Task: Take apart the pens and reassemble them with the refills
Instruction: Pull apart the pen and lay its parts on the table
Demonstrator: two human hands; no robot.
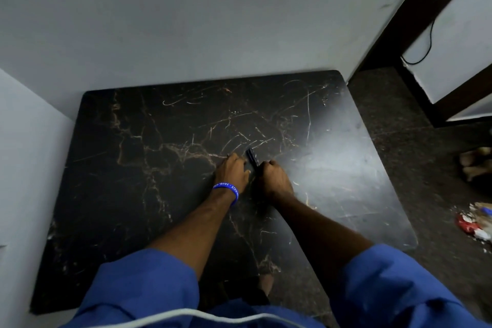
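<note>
On the black marble-patterned table (159,194), both my hands meet near the middle. My right hand (271,180) is closed around a bundle of dark pens (251,157), whose ends stick up and away from the fist. My left hand (233,172), with a blue wristband, rests knuckles-up just left of the pens, fingers curled down on the tabletop; whether it holds anything is hidden. No loose refills are visible on the table.
Grey walls close in behind and to the left of the table. On the right lies dark floor with a red-and-white wrapper (472,224) and a dark wooden frame (399,34) with a hanging cable.
</note>
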